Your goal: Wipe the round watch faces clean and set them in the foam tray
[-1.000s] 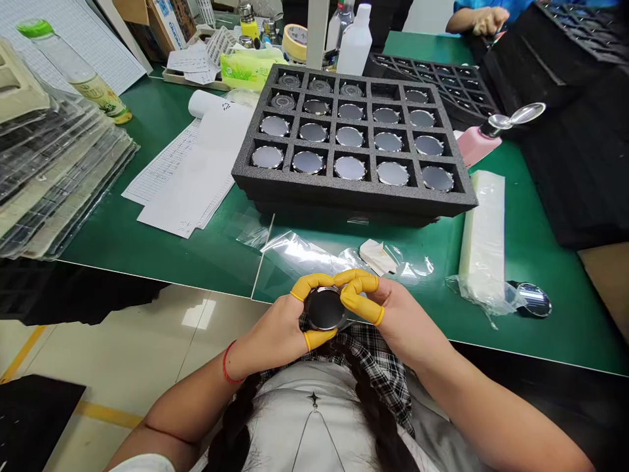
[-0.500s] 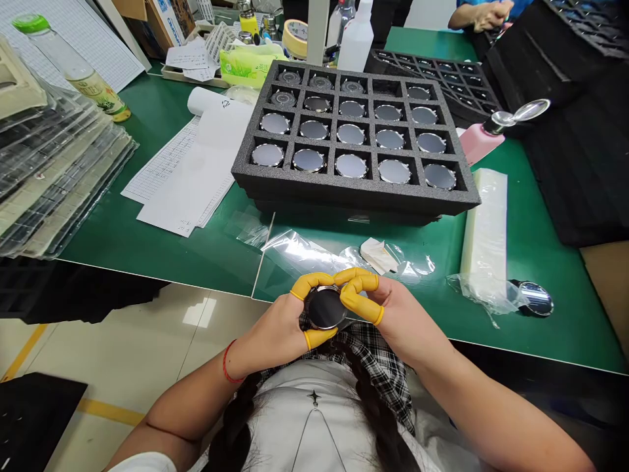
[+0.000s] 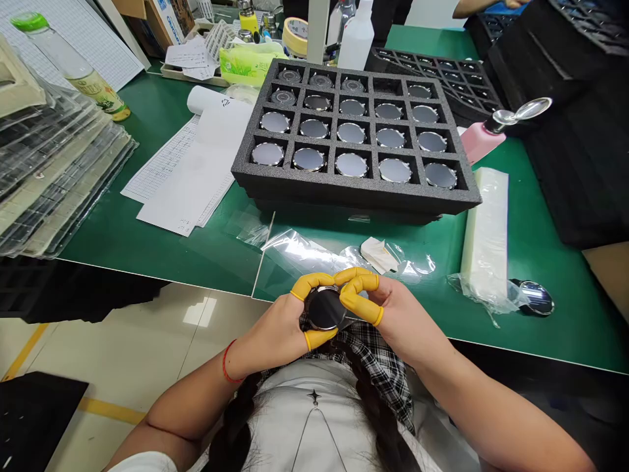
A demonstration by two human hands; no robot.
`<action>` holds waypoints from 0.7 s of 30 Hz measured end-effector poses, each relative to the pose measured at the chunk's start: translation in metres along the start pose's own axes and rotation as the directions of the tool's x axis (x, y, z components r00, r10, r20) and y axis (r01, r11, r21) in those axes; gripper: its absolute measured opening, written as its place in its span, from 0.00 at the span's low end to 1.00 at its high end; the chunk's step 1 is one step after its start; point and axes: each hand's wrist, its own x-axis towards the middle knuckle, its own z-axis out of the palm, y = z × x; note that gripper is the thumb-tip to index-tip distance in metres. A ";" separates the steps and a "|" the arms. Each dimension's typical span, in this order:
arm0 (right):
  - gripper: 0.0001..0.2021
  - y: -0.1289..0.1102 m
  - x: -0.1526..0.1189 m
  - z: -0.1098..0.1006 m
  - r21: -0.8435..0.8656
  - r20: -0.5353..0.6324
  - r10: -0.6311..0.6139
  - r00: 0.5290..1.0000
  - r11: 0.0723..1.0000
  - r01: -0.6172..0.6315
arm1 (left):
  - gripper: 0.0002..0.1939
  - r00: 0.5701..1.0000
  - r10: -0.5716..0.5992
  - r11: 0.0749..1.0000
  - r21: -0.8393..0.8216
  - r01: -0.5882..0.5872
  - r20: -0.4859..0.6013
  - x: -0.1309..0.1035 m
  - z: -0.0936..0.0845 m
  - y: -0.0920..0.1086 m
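Shifted since a moment ago, one co-worker's arm (image 3: 472,7); above the person's lap, one round watch-like piece (image 3: 326,309), glossy black face, silvery rim, gripped by the left hand (image 3: 278,330), the right hand (image 3: 400,318) with fingertips closed together at its edge.

Open air above film (image 3: 304,252), tray (image 3: 351,187) beyond

Left hand (image 3: 279,330): thumb and forefinger are curved in C shape, their tips apart
Right hand (image 3: 400,319): thumb and fingers are bent close together, pointing towards the left hand
Left forearm (image 3: 196,392): inclined upward to the centre
Right forearm (image 3: 486,396): inclined likewise, from opposite side
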 end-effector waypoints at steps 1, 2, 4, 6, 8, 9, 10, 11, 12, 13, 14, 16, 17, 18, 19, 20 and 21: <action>0.08 0.000 0.000 0.000 -0.002 -0.002 -0.004 1.000 1.000 0.004 | 0.27 1.000 -0.004 1.000 0.000 0.004 0.003 0.000 0.000 0.000; 0.08 0.001 0.000 0.000 -0.005 -0.004 -0.006 1.000 1.000 0.006 | 0.27 1.000 -0.008 1.000 -0.001 0.008 0.003 0.000 0.000 0.000; 0.09 0.001 0.000 0.000 -0.013 -0.005 -0.009 1.000 1.000 0.009 | 0.28 1.000 -0.014 1.000 0.001 0.014 0.002 0.000 -0.001 0.001; 0.08 0.000 -0.001 0.000 -0.015 -0.005 -0.007 1.000 1.000 0.007 | 0.28 1.000 -0.017 1.000 0.004 0.017 0.003 0.000 0.000 0.000; 0.08 -0.001 -0.001 0.000 -0.007 0.000 -0.007 1.000 1.000 0.007 | 0.28 1.000 -0.014 1.000 0.008 0.014 0.002 0.000 0.000 -0.001; 0.09 -0.001 -0.001 0.000 0.004 0.006 -0.004 1.000 1.000 0.004 | 0.28 1.000 -0.009 1.000 0.010 0.009 0.000 0.000 0.000 -0.001; 0.09 -0.002 -0.002 0.000 0.019 0.013 0.002 1.000 1.000 -0.002 | 0.28 1.000 -0.003 1.000 0.012 0.003 -0.006 0.000 0.000 -0.001; 0.09 -0.003 -0.002 0.000 0.036 0.021 0.010 1.000 0.999 -0.011 | 0.28 1.000 0.005 1.000 0.014 -0.004 -0.012 0.001 0.001 -0.002; 0.10 -0.004 -0.002 0.001 0.053 0.029 0.019 0.999 0.998 -0.021 | 0.28 1.000 0.013 1.000 0.014 -0.013 -0.017 0.001 0.001 -0.001; 0.10 -0.004 -0.003 0.001 0.068 0.034 0.028 0.999 0.997 -0.030 | 0.28 1.000 0.022 1.000 0.013 -0.021 -0.021 0.001 0.001 -0.001; 0.10 -0.005 -0.003 0.001 0.081 0.036 0.035 0.999 0.996 -0.038 | 0.27 0.999 0.030 0.999 0.011 -0.030 -0.023 0.001 0.001 0.000; 0.10 -0.007 -0.004 0.001 0.098 0.039 0.043 0.998 0.994 -0.047 | 0.27 0.999 0.036 0.999 0.007 -0.036 -0.019 0.001 0.000 0.001; 0.10 -0.007 -0.004 0.001 0.105 0.040 0.045 0.998 0.993 -0.050 | 0.26 0.999 0.035 0.999 0.007 -0.034 -0.018 0.001 0.000 0.002; 0.10 -0.007 -0.004 0.001 0.111 0.042 0.047 0.998 0.993 -0.052 | 0.26 0.999 0.031 0.999 0.006 -0.031 -0.020 0.002 0.000 0.003; 0.10 -0.007 -0.004 0.002 0.115 0.043 0.047 0.998 0.992 -0.052 | 0.26 0.999 0.027 1.000 0.006 -0.027 -0.022 0.002 0.000 0.004; 0.10 -0.008 -0.004 0.002 0.118 0.043 0.046 0.998 0.992 -0.051 | 0.25 0.999 0.024 1.000 0.006 -0.024 -0.023 0.002 0.000 0.004; 0.10 -0.008 -0.003 0.002 0.122 0.044 0.046 0.998 0.991 -0.051 | 0.25 0.999 0.023 1.000 0.006 -0.022 -0.024 0.002 0.000 0.004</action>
